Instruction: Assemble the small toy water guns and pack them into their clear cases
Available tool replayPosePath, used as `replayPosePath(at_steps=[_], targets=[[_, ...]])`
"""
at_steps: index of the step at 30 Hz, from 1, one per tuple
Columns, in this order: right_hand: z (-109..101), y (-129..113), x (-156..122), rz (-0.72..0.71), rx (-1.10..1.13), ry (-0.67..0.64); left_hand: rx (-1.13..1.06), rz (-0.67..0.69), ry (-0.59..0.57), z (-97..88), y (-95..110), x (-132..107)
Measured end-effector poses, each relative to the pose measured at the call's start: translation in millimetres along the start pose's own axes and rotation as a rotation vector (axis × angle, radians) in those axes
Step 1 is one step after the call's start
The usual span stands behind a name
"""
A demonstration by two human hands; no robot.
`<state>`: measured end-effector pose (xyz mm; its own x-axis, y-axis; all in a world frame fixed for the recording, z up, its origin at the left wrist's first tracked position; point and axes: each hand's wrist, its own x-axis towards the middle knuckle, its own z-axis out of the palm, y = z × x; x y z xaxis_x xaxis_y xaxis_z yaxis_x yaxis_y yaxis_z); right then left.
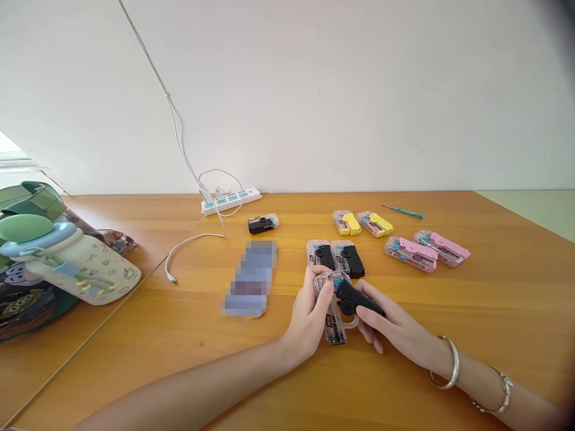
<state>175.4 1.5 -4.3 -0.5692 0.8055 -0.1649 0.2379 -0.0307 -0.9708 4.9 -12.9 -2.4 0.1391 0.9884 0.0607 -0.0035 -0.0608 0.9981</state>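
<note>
Head view: the left hand (308, 306) wraps curled fingers around a clear plastic case (335, 329) resting on the honey-wood table (494, 335), holding it steady, while the right hand (390, 317) pinches a black plastic part (357, 299) against it with fingers together.

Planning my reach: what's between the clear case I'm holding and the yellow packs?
Two clear cases with black parts, side by side, in the head view.

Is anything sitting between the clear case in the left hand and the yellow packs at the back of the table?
Yes: two clear packs with black parts lie on the wooden table, right between the clear case in the left hand and the yellow packs.
</note>
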Motion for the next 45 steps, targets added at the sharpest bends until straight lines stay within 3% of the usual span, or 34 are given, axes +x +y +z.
replayPosePath(at_steps=[9,12,17,23,30,37,40,43,45], targets=[[-5,-4,2,-0.055,0.117,0.181,0.184,-0.058,-0.077,-3.0,-7,1],[-5,-4,2,-0.092,0.109,0.217,0.186,-0.057,-0.095,-3.0,-8,2],[-8,3,2,-0.025,0.088,0.23,0.145,-0.1,-0.157,-2.6,-8,2],[-8,5,3,-0.083,0.051,0.288,0.145,-0.045,-0.17,-1.0,-5,1],[-1,3,-1,-0.095,-0.065,0.291,0.117,-0.028,-0.168,0.6,-4,2],[-3,1,-1,-0.12,-0.156,0.21,0.095,-0.036,-0.141,-0.4,-5,1],[-8,2,1,-0.217,-0.332,0.31,0.039,-0.039,-0.141,0.9,-5,1],[-14,5,2,-0.436,-0.642,0.46,0.034,-0.017,-0.135,1.6,-6,2],[-15,7,2,-0.564,-0.816,0.475,0.085,-0.008,-0.103,1.4,-7,2]])
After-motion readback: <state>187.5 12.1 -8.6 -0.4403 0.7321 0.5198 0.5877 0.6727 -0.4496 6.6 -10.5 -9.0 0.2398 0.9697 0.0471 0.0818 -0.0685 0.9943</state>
